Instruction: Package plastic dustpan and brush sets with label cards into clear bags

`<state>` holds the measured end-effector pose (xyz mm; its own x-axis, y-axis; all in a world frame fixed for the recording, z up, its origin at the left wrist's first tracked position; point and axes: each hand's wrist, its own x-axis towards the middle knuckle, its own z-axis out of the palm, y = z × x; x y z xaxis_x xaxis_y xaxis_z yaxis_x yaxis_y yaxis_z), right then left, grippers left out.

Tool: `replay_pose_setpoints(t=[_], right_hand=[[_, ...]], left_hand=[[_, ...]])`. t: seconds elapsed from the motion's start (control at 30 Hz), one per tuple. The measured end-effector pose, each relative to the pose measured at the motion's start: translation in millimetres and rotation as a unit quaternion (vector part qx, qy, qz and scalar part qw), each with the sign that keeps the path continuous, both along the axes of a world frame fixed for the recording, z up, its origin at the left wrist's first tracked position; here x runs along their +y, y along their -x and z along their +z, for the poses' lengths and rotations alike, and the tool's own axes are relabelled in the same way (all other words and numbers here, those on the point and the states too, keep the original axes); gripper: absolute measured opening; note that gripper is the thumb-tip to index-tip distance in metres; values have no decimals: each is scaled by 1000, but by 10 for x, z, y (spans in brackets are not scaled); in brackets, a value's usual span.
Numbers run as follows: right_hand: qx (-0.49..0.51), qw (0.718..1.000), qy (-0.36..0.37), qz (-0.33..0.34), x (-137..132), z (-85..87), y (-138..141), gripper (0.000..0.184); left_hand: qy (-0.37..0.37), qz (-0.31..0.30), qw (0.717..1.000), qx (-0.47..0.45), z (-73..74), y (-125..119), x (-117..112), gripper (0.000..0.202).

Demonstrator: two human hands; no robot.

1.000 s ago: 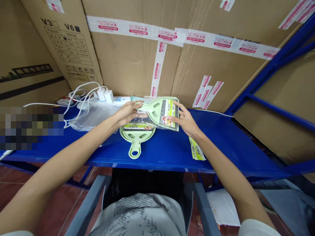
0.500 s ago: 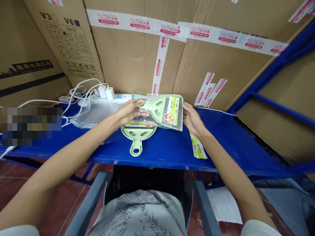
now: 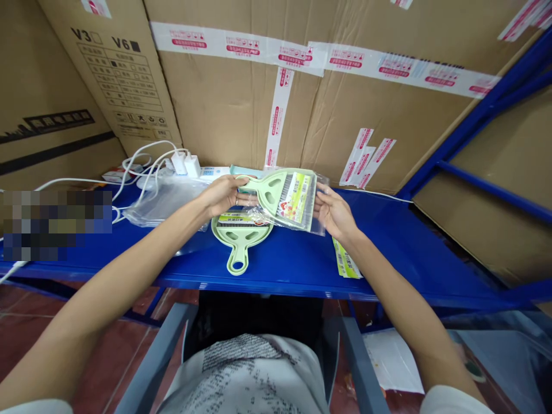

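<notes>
A light green dustpan and brush set with a yellow-and-white label card sits inside a clear plastic bag, held over the desk. My left hand is closed on its handle end. At the wide end, my right hand pinches the bag's edge, which sticks out past the dustpan. Below my left hand, a second green dustpan and brush set lies flat, handle toward me, its top partly covered by the held one. Under my right wrist are yellow-green label cards.
Flat clear plastic bags lie on the blue desk to the left, beside white cables and chargers. Taped cardboard stands along the back. A blue metal frame rises on the right.
The held dustpan and brush set has shifted slightly left within my hands. More of the clear bag now shows beyond its wide end, by my right fingers.
</notes>
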<state>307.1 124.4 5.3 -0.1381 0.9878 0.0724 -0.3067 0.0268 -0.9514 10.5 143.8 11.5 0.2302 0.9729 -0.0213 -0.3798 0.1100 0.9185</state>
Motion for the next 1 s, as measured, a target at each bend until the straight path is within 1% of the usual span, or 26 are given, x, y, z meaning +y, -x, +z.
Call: replay_pose_setpoints(t=[0.07, 0.17, 0.3, 0.33, 0.4, 0.5, 0.6, 0.73, 0.8, 0.87, 0.93, 1.0], right_hand=[[0, 1000, -5, -4, -1, 20, -33, 31], [0, 1000, -8, -7, 6, 40, -69, 32], [2, 1000, 19, -5, 7, 27, -76, 21], [-10, 1000, 18, -6, 4, 17, -69, 23], [-47, 999, 1, -20, -5, -4, -47, 34], [-84, 994, -29, -65, -12, -24, -15, 42], [-70, 992, -41, -97, -4, -11, -23, 37], [-41, 991, -71, -109, 6, 24, -83, 25], [-21, 993, -65, -100, -2, 34, -101, 23], [-11, 998, -32, -61, -21, 36, -97, 27], [-28, 1000, -3, -8, -46, 32, -73, 32], [-60, 998, 0, 13, -66, 21, -41, 39]], left_hand=[[1, -13, 1000, -3, 11, 29, 11, 23], [-7, -30, 1000, -7, 29, 50, 9, 25], [-28, -40, 999, -11, 45, 18, -41, 26], [-33, -40, 999, -10, 46, -1, -59, 26], [-40, -37, 998, -8, 43, -44, -96, 25], [-46, -28, 999, -9, 34, -100, -133, 25], [-42, -19, 999, -4, 28, -114, -138, 23], [-36, -23, 999, 20, 26, -98, -129, 25], [-40, -27, 999, 12, 27, -97, -132, 25], [-48, -26, 999, -3, 26, -100, -134, 25], [-54, -17, 998, -12, 18, -104, -130, 24], [-56, -3, 998, -11, 2, -110, -119, 24]])
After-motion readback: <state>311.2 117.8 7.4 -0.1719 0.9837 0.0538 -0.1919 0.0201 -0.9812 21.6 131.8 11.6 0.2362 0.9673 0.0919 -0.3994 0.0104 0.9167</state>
